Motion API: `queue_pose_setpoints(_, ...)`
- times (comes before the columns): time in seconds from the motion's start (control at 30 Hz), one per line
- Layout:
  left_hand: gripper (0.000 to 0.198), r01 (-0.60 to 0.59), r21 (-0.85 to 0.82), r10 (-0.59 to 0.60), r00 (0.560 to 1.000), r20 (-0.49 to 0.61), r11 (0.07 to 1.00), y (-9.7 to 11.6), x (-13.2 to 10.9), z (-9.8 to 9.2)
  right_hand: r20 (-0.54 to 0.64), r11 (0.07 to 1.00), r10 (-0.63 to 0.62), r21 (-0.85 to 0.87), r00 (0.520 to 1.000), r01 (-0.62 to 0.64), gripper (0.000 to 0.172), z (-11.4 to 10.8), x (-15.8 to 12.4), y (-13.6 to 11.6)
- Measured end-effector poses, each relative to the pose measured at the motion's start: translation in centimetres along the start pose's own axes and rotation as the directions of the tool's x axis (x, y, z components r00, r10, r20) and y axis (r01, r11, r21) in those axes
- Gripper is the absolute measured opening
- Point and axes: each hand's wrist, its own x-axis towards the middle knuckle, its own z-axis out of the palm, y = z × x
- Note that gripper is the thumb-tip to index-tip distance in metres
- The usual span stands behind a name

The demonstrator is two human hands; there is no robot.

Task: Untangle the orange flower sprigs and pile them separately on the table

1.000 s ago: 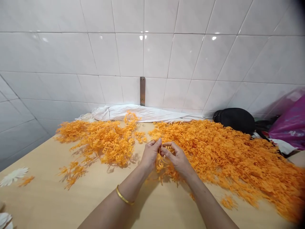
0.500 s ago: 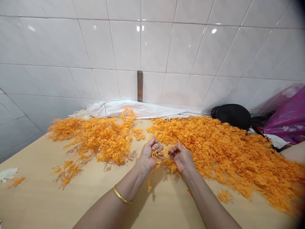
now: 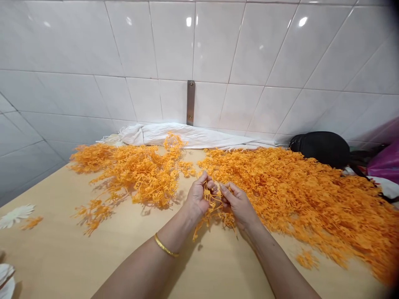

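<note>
Thin orange strands with small curled, flower-like ends hang between my two hands above the table. My left hand, with a gold bangle on the wrist, is closed around part of this cluster, thumb pointing up. Opposite it, my right hand pinches at the same strands with thumb and fingertips; its lower fingers are partly hidden. A large heap of similar orange pieces spreads just beyond and to the right of my right hand. To the left lies a smaller, looser pile.
A white cloth lies along the tiled wall, below a metal bracket. At the back right are a black pouch and a purple bag. White petal-like pieces sit on the table at far left.
My right hand has turned over, its back now showing, and its fingers have closed on the strands. More strands hang below the hands. The view has shifted slightly left and down.
</note>
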Motion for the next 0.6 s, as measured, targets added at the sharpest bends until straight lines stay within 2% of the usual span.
queue_pose_setpoints(0.1,0.031,0.027,-0.048,-0.025,0.999,0.032,0.998,-0.1,0.1,-0.2,-0.042,1.000,-0.004,0.009,0.999,0.005,0.034,-0.1,0.1,0.3)
queue_pose_setpoints(0.17,0.030,0.020,-0.056,-0.020,1.000,0.013,0.998,0.0,0.2,-0.3,-0.047,0.999,-0.001,0.036,0.999,0.003,0.034,-0.1,0.0,0.2)
queue_pose_setpoints(0.33,0.028,0.028,-0.037,-0.030,0.999,-0.043,0.999,-0.1,0.5,-0.7,0.034,1.000,0.021,0.009,0.999,-0.021,0.031,0.4,-0.5,-0.2)
queue_pose_setpoints(0.4,0.027,0.037,-0.020,-0.038,0.997,-0.064,0.999,-0.1,0.4,-0.7,0.033,1.000,0.002,-0.031,0.999,-0.001,0.030,0.4,-0.4,0.0)
queue_pose_setpoints(0.53,0.025,-0.018,0.026,0.019,0.998,-0.056,0.999,0.0,0.3,-0.5,-0.085,0.991,-0.087,-0.109,0.993,0.078,0.030,-0.1,0.1,0.8)
queue_pose_setpoints(0.6,0.025,-0.045,-0.010,0.044,0.998,-0.046,0.999,0.1,0.3,-0.3,-0.139,0.988,-0.108,-0.124,0.984,0.091,0.028,-0.4,0.3,1.1)
